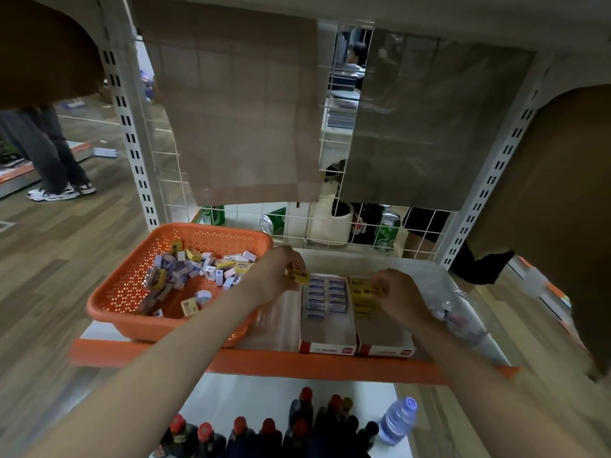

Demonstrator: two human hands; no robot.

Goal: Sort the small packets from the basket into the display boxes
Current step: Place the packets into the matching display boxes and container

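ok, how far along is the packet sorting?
Done: purple packets fill the back of the left display box, and yellow packets sit in the right display box. In hand: the left hand and the right hand each pinch a yellow packet. Left: a mixed pile in the orange basket.
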